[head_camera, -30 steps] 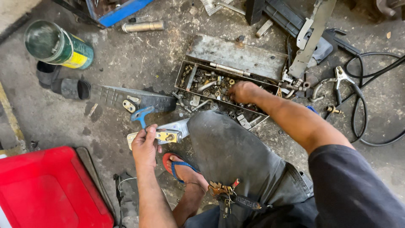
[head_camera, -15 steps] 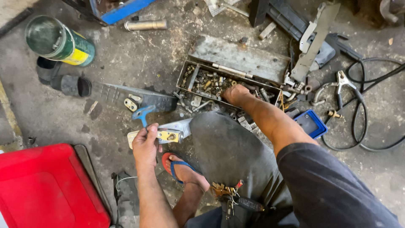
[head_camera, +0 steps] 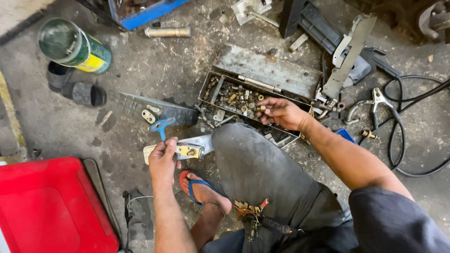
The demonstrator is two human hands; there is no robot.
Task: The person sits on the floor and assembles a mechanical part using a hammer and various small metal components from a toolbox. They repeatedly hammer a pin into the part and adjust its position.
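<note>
Hiding small parts (head_camera: 236, 100), right hand (head_camera: 280, 114) covers tray (head_camera: 208, 89).

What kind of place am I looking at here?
Probably a repair workshop floor: stained concrete floor, an open metal box of small fittings under the right hand, pliers and black cable.

Dark short sleeve, grey trousers, red-blue flip-flop (head_camera: 191, 186).
</note>
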